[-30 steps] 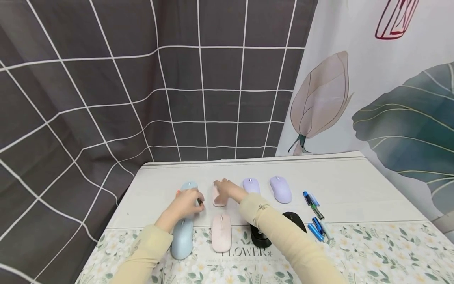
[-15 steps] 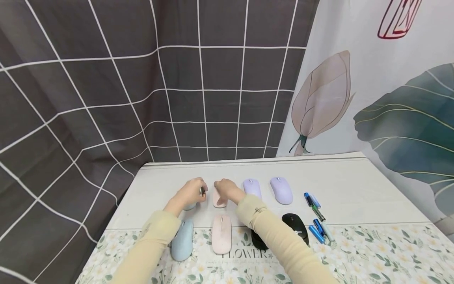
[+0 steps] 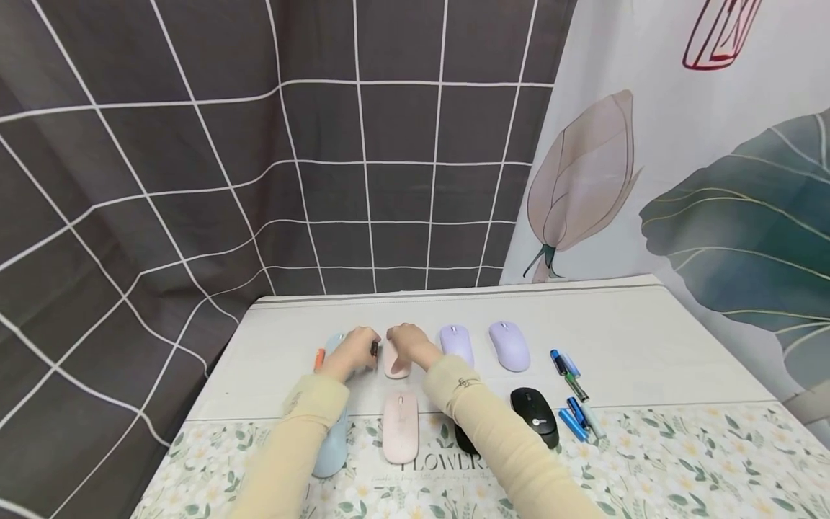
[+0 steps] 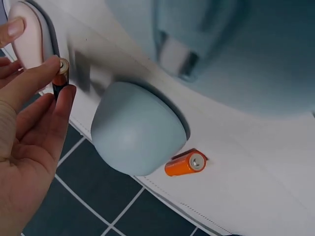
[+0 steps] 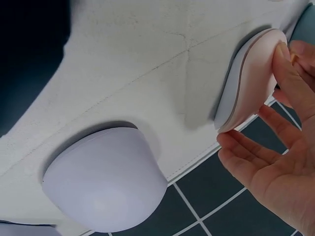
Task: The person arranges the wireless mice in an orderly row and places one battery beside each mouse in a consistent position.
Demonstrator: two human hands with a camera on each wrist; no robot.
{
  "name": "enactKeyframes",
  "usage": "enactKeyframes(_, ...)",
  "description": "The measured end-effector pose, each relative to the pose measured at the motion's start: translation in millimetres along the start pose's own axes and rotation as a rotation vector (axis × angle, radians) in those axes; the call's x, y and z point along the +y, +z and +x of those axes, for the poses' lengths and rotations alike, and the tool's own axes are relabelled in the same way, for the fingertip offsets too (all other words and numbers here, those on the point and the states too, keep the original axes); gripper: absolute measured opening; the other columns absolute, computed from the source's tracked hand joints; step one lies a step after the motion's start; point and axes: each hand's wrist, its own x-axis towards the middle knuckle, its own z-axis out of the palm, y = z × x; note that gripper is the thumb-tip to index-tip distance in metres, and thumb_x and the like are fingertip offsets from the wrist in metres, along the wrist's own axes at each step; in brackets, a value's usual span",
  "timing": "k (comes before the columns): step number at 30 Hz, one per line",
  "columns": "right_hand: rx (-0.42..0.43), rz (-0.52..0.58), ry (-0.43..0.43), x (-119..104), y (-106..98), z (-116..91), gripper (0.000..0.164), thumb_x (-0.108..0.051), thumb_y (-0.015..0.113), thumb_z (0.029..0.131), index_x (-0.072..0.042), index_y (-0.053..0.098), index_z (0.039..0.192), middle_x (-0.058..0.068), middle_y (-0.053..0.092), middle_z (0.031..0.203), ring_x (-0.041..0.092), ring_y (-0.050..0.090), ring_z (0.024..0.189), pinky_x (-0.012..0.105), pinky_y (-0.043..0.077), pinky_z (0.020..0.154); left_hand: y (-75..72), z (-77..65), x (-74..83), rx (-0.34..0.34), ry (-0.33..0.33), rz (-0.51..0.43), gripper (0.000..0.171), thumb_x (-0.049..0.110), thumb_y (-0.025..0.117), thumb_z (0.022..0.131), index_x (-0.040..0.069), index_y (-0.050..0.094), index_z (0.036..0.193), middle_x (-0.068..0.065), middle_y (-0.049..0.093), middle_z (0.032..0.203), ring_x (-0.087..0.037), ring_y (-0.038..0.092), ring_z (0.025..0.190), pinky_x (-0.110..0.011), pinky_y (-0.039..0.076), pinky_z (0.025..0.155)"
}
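Observation:
My left hand pinches a battery upright between thumb and fingertips, its copper end uppermost in the left wrist view. It is close beside the back pink mouse. That mouse is held by my right hand, thumb on one side and fingertips at its far end. A back light blue mouse sits on the white mat near my left hand, which partly covers it in the head view. Alongside that mouse lies an orange battery.
Two purple mice stand right of my hands. In the front row are a pink mouse, a black mouse, and light blue and black mice partly behind my sleeves. Several small blue, green and pale cylinders lie at the right.
My left hand has moved right and away from me, bringing its battery next to the back pink mouse. The orange battery has come into clearer view. My right hand keeps its hold.

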Motion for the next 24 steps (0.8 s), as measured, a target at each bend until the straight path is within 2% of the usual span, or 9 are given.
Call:
enactKeyframes(5, -0.004, 0.008, 0.002, 0, 0, 0, 0.073, -0.028, 0.086, 0.062, -0.010, 0.058, 0.126, 0.008, 0.064, 0.123, 0.027, 0.057, 0.117, 0.036, 0.045, 0.103, 3.8, 6.6, 2.5, 0.008, -0.047, -0.030, 0.051, -0.004, 0.076, 0.066, -0.009, 0.058, 0.114, -0.025, 0.061, 0.118, -0.039, 0.056, 0.114, -0.048, 0.046, 0.101)
enactKeyframes(13, 0.001, -0.012, -0.011, -1, 1, 0, 0.071, -0.028, 0.087, 0.061, -0.009, 0.059, 0.124, 0.008, 0.065, 0.119, 0.026, 0.059, 0.113, 0.033, 0.047, 0.101, 8.9, 14.1, 5.6, 0.001, -0.051, -0.044, 0.048, -0.003, 0.078, 0.064, -0.009, 0.060, 0.108, -0.023, 0.064, 0.110, -0.037, 0.060, 0.107, -0.046, 0.049, 0.098)
enactKeyframes(20, 0.001, 0.009, -0.002, -2, -1, -3, 0.072, -0.027, 0.087, 0.061, -0.008, 0.059, 0.125, 0.008, 0.065, 0.120, 0.027, 0.058, 0.114, 0.035, 0.046, 0.102, 9.5, 16.6, 7.3, -0.008, -0.088, -0.067, 0.051, -0.003, 0.078, 0.063, -0.009, 0.060, 0.110, -0.024, 0.064, 0.110, -0.037, 0.061, 0.106, -0.045, 0.050, 0.096)
enactKeyframes(24, -0.012, 0.013, 0.002, 1, 2, 4, 0.074, -0.028, 0.088, 0.059, -0.009, 0.059, 0.125, 0.008, 0.065, 0.120, 0.026, 0.058, 0.114, 0.036, 0.046, 0.102, 7.2, 16.2, 7.6, -0.022, -0.116, -0.094, 0.047, -0.004, 0.077, 0.063, -0.009, 0.061, 0.107, -0.023, 0.065, 0.106, -0.037, 0.062, 0.103, -0.046, 0.051, 0.094)
